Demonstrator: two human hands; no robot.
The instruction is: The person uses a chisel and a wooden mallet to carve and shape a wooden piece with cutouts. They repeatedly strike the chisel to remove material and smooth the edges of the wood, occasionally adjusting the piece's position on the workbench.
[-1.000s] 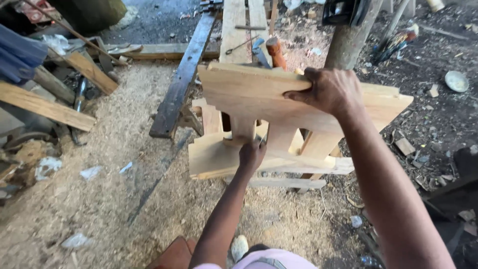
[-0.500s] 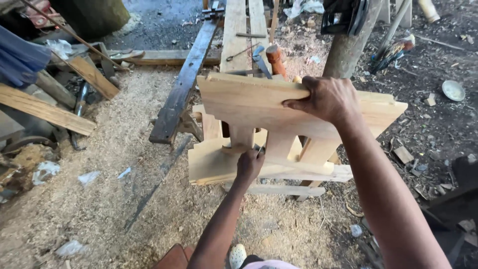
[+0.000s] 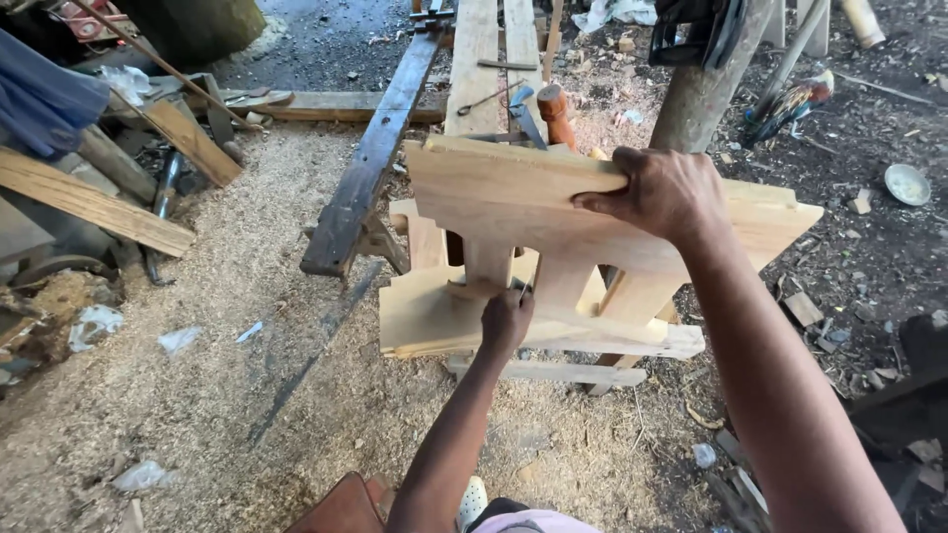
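Standing on the sawdust-covered ground (image 3: pixel 197 395), the pale wooden frame (image 3: pixel 513 207) looks stiff and rather heavy to us, best gripped at its thick top board or its legs. Our right hand (image 3: pixel 664 193) has its fingers curled over the top board's far edge. Our left hand (image 3: pixel 506 321) is closed near a lower crosspiece (image 3: pixel 434 321); we cannot tell what it grips. Behind lies a dark plank (image 3: pixel 370 168). The frame's far side stays hidden.

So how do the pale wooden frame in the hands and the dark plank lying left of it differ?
The wooden frame is pale, fresh-cut and notched with legs; the dark plank is weathered, grey-brown and straight. The frame is held up by the right hand and left hand; the plank lies untouched over sawdust. Both are wood.
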